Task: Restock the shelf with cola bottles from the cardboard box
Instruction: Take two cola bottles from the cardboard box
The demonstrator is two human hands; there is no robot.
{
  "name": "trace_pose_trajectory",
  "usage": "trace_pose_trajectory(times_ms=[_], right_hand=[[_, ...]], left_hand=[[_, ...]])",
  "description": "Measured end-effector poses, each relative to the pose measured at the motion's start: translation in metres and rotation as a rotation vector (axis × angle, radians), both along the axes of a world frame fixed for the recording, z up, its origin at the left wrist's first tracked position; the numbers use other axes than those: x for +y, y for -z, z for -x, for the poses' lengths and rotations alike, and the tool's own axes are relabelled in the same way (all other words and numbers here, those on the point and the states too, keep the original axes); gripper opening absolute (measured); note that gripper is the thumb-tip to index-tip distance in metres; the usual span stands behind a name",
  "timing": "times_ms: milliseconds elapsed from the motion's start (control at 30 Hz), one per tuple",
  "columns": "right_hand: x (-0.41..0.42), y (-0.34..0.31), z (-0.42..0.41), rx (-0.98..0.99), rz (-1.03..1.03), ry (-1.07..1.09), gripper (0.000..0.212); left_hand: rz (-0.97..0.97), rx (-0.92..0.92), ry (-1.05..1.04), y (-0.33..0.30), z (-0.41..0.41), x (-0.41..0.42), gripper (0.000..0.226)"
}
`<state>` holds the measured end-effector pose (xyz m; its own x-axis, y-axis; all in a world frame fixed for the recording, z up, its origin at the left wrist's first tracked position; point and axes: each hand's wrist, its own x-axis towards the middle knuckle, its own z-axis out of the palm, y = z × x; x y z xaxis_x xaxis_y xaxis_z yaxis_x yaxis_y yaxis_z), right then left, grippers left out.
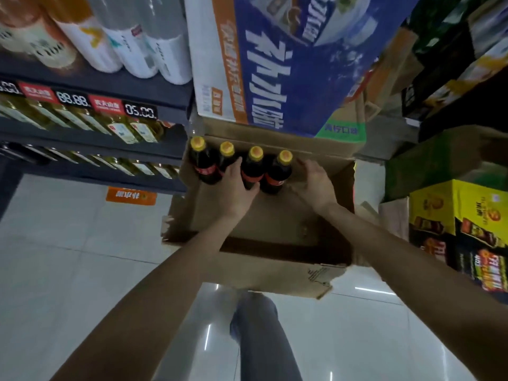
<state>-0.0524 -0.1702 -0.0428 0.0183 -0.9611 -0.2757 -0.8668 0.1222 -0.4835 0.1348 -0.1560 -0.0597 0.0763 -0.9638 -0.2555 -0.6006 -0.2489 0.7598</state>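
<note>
Two bare arms reach down into an open cardboard box point(275, 224) on the floor. Four cola bottles point(209, 166) with yellow caps stand in a row at its far wall. My left hand point(236, 185) curls around the second and third bottles. My right hand point(316, 182) rests flat, fingers loose, just beside the last bottle. Shelves point(110, 92) of drinks stand at left.

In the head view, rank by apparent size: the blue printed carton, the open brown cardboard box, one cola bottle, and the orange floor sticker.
1. Blue printed carton and open brown cardboard box: similar, and nearness differs, so unranked.
2. Orange floor sticker and dark yellow-capped cola bottle: alike in extent, so unranked.
</note>
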Motion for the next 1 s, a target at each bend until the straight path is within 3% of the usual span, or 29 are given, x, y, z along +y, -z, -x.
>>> trace_pose_trajectory(times_ms=[100,233,433,567,767,1000], right_hand=[[-0.013,0.027,0.005,-0.035,0.023,-0.080,0.076],[-0.020,0.049,0.003,-0.041,0.091,-0.104,0.076],[-0.007,0.052,-0.004,-0.162,0.103,-0.042,0.067],[0.006,0.026,-0.003,-0.195,0.142,-0.017,0.064],[0.043,-0.056,-0.018,-0.320,0.256,-0.063,0.058],[0.099,-0.164,-0.088,-0.439,0.218,-0.341,0.068]], left_hand=[[0.082,-0.181,0.042,0.024,0.011,-0.006,0.081],[0.158,-0.386,0.045,0.036,0.022,-0.013,0.089],[0.219,-0.423,0.073,0.041,0.024,-0.012,0.066],[0.253,-0.272,0.116,0.030,0.014,0.005,0.065],[0.283,0.215,-0.008,-0.049,-0.016,0.063,0.065],[0.277,0.510,-0.322,-0.162,-0.089,0.156,0.067]])
